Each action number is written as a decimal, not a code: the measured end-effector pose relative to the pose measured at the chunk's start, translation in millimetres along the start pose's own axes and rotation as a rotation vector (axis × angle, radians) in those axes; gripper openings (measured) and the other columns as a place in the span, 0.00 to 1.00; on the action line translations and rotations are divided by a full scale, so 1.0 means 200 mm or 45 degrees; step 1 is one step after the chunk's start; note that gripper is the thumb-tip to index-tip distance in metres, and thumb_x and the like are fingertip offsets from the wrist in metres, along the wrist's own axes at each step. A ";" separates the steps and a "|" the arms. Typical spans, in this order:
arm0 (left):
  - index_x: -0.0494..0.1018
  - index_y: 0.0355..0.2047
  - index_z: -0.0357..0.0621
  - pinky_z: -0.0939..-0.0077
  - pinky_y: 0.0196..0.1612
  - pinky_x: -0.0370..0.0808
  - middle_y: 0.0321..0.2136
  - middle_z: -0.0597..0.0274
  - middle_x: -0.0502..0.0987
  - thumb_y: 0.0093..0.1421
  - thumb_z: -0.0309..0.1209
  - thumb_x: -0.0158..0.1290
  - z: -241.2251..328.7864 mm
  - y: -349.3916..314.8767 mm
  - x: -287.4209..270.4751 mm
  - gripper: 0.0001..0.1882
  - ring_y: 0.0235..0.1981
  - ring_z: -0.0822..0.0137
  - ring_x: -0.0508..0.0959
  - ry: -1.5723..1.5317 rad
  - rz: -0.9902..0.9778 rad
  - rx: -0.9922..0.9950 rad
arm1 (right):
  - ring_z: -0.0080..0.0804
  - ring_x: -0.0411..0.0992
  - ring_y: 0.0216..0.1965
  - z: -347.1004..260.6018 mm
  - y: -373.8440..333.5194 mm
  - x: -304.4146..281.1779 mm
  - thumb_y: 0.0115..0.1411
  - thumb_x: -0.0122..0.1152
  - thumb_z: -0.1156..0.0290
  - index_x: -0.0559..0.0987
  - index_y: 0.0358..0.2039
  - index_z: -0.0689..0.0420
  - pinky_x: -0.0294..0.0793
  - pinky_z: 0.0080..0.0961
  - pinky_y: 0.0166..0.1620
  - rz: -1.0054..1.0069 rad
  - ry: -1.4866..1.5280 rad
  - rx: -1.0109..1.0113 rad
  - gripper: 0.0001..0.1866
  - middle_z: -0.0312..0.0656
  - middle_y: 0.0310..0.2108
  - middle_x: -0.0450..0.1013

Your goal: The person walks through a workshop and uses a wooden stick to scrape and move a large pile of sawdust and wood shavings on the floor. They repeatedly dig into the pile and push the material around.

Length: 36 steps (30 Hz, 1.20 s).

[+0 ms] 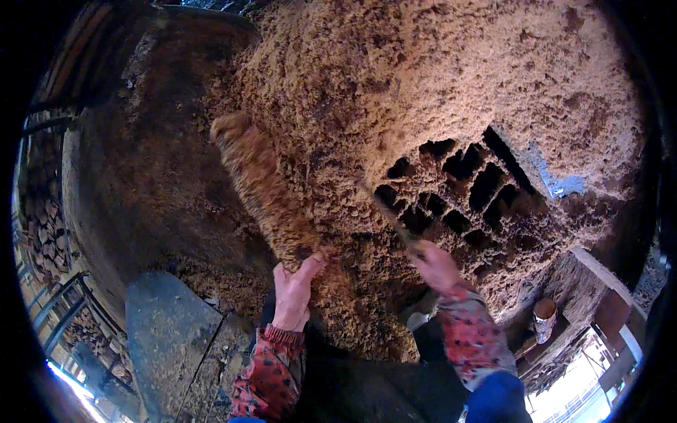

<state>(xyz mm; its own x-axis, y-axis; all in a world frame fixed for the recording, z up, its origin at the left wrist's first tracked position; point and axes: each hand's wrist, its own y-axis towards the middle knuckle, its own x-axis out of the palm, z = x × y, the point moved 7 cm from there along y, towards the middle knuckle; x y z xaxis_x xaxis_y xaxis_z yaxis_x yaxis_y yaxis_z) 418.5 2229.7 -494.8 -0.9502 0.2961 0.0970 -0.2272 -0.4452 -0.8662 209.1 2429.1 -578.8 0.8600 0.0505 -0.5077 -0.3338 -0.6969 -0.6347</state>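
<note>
Gripping a crumb-coated bar (257, 187) in my left fingers (310, 267), a stick (391, 214) in my right fingers (426, 254); holes (485, 187) bared, sawdust (458, 77) apparently left.

The left hand (294, 292) and the right hand (435, 268) were bare. The left sleeve (266, 374) was red with dark spots and a ribbed cuff (285, 335); the right sleeve (474, 337) matched, with bright blue cloth (498, 400) at its near end.

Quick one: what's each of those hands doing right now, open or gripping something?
Left hand: closed on the near end of a long, rough brown piece.
Right hand: closed on a slim, blurred stick-like tool.
</note>
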 end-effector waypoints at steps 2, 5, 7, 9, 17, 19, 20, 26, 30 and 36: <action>0.64 0.45 0.36 0.67 0.37 0.79 0.39 0.55 0.75 0.59 0.25 0.49 0.01 0.03 -0.05 0.15 0.37 0.63 0.78 -0.124 0.134 0.042 | 0.52 0.67 0.47 -0.25 0.26 0.22 0.57 0.51 0.58 0.66 0.53 0.53 0.67 0.39 0.50 -0.312 -0.032 0.028 0.25 0.50 0.48 0.67; 0.65 0.44 0.36 0.67 0.34 0.79 0.37 0.55 0.75 0.58 0.24 0.49 0.01 0.09 -0.05 0.13 0.35 0.62 0.78 -0.210 0.132 0.090 | 0.55 0.68 0.43 -0.44 0.54 0.48 0.57 0.52 0.60 0.66 0.47 0.58 0.68 0.43 0.45 0.033 -0.169 -0.277 0.21 0.55 0.39 0.70; 0.67 0.41 0.34 0.67 0.32 0.80 0.36 0.55 0.75 0.57 0.23 0.50 0.03 0.09 -0.06 0.11 0.33 0.62 0.79 -0.246 0.202 0.015 | 0.55 0.69 0.43 -0.47 0.61 0.50 0.57 0.52 0.60 0.67 0.44 0.59 0.68 0.44 0.45 -0.160 -0.164 -0.075 0.19 0.56 0.38 0.70; 0.67 0.39 0.33 0.68 0.34 0.79 0.35 0.55 0.76 0.57 0.23 0.51 0.02 0.10 -0.07 0.10 0.33 0.62 0.79 -0.247 0.232 -0.022 | 0.55 0.70 0.42 -0.38 0.59 0.44 0.56 0.53 0.61 0.67 0.42 0.59 0.69 0.44 0.43 -0.174 -0.157 0.086 0.18 0.55 0.36 0.71; 0.71 0.40 0.34 0.75 0.32 0.76 0.31 0.59 0.78 0.56 0.23 0.51 0.06 0.09 0.00 0.11 0.29 0.69 0.78 0.017 0.058 -0.092 | 0.31 0.75 0.22 0.47 -0.17 -0.06 0.53 0.59 0.62 0.75 0.44 0.56 0.73 0.31 0.28 0.321 0.262 0.898 0.19 0.42 0.25 0.75; 0.72 0.39 0.34 0.76 0.31 0.76 0.31 0.60 0.78 0.56 0.24 0.52 0.08 0.06 0.07 0.11 0.29 0.70 0.78 0.041 0.044 -0.158 | 0.25 0.71 0.18 0.48 -0.30 -0.25 0.55 0.55 0.67 0.75 0.40 0.57 0.70 0.26 0.21 0.506 0.173 1.010 0.13 0.40 0.24 0.74; 0.72 0.39 0.34 0.76 0.31 0.75 0.31 0.60 0.78 0.56 0.24 0.52 0.07 0.05 0.04 0.10 0.29 0.70 0.78 0.071 0.066 -0.198 | 0.25 0.70 0.16 0.68 -0.38 -0.19 0.56 0.54 0.68 0.75 0.39 0.57 0.70 0.25 0.20 0.600 0.417 1.035 0.11 0.39 0.23 0.74; 0.73 0.38 0.36 0.78 0.30 0.74 0.30 0.63 0.78 0.56 0.25 0.52 0.02 0.08 0.09 0.09 0.28 0.72 0.77 0.198 -0.062 -0.174 | 0.28 0.72 0.17 0.59 -0.50 -0.15 0.53 0.60 0.54 0.74 0.41 0.59 0.70 0.28 0.20 0.547 0.499 0.885 0.23 0.41 0.19 0.73; 0.74 0.37 0.36 0.78 0.32 0.73 0.30 0.65 0.78 0.55 0.27 0.55 0.00 0.09 0.07 0.10 0.28 0.74 0.76 0.206 -0.018 -0.102 | 0.21 0.72 0.20 -0.13 -0.23 -0.13 0.58 0.57 0.62 0.76 0.40 0.57 0.72 0.22 0.24 0.290 0.740 0.507 0.14 0.37 0.20 0.75; 0.74 0.37 0.36 0.78 0.30 0.72 0.32 0.64 0.77 0.57 0.30 0.54 -0.04 0.08 0.09 0.11 0.27 0.74 0.75 -0.006 -0.057 -0.009 | 0.30 0.69 0.25 -0.56 0.15 0.01 0.58 0.59 0.62 0.75 0.42 0.61 0.71 0.27 0.30 0.314 0.710 -0.104 0.17 0.42 0.28 0.75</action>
<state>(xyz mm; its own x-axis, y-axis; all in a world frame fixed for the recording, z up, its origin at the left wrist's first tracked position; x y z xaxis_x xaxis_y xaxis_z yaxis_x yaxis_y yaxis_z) 400.3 2233.9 -510.4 -0.9402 0.3115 0.1379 -0.2678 -0.4259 -0.8642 243.6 2329.0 -533.8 0.8408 -0.4858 -0.2389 -0.5372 -0.6940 -0.4794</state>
